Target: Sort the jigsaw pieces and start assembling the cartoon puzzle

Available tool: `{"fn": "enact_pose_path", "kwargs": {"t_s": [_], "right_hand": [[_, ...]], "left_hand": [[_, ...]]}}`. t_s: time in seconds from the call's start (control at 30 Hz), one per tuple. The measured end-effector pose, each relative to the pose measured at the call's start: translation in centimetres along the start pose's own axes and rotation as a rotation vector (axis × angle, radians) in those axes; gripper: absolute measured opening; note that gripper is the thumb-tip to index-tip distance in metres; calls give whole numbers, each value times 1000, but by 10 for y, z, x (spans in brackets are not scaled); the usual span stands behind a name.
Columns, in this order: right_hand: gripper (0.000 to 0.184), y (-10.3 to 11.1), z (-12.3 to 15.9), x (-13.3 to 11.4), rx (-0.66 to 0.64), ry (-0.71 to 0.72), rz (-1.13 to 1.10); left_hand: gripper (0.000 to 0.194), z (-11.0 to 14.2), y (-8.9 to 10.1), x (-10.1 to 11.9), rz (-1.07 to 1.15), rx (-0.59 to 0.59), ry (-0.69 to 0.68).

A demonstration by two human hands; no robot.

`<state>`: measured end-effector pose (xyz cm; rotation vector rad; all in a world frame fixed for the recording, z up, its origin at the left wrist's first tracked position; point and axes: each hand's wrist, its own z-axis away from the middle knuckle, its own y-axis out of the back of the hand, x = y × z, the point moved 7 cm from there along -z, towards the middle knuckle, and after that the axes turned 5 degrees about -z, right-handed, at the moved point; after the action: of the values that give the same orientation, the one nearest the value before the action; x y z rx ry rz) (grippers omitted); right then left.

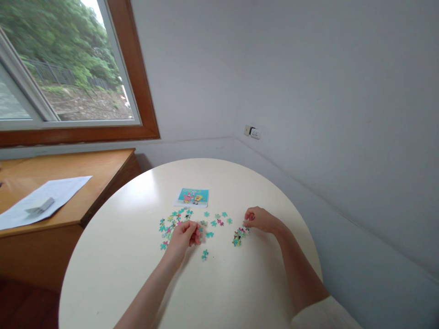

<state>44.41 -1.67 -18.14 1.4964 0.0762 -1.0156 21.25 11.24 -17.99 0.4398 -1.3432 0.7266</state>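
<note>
Sleeve (327, 314): pale cloth, by smooth, rounded tabletop (219, 297)'s near right edge
Left hand (187, 234): fingers curled, can't tell if holding
Right hand (258, 219): fingertips together, contents unclear
Puzzle pieces (210, 235): flat, knobbed, mid-tabletop
Card (192, 198): rectangular, farther back

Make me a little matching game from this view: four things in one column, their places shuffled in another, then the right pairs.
1. Colourful rectangular picture card
2. Large white paper sheet
3. White rectangular wall socket
4. Person's right hand

A. On the brown wooden desk
B. Over the round cream table, by the small colourful puzzle-piece cluster on the right
C. On the pale wall
D. Lying on the table, just beyond the loose puzzle pieces

Pairs: 1-D, 2-A, 3-C, 4-B
</note>
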Motion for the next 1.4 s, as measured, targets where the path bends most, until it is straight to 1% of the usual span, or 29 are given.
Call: {"fn": "enact_pose_path", "kwargs": {"t_s": [0.3, 0.37, 0.47, 0.53, 0.63, 0.73, 0.83, 0.93, 1.07, 1.27, 1.33, 1.4], "right_hand": [[10, 6, 4, -4, -6, 16, -67], [13, 8, 4, -10, 35, 44, -119], [20, 6, 5, -27, 119, 122, -259], [21, -4, 6, -42, 102, 184, -342], [19, -27, 9, -66, 0, 274, -403], [18, -45, 14, -84, -39, 339, -355], [14, -56, 18, -95, -53, 379, -259], [12, -61, 19, -98, -81, 388, -185], [8, -64, 19, -96, -133, 349, -183], [19, -68, 21, -95, -207, 315, -165], [20, -67, 21, -96, -205, 331, -169], [21, -60, 19, -94, -158, 348, -173]], "left_hand": [[33, 0, -1, 0, 12, -7, -2], [33, 1, -1, 0, 19, -3, 6], [32, 1, -1, -1, 29, 9, 23], [32, 1, -2, -2, 41, 5, 32], [32, 0, -2, -3, 34, 6, 38], [34, -1, 0, -4, 20, 20, 37], [35, -2, 0, -4, 17, 16, 29], [35, -2, 0, -4, 9, 17, 27], [32, -3, 0, -4, 5, 18, 23], [31, -2, 0, -2, 0, 17, 21], [31, -1, 1, -1, -3, 18, 21], [31, -1, 1, -1, -3, 22, 23]]}}
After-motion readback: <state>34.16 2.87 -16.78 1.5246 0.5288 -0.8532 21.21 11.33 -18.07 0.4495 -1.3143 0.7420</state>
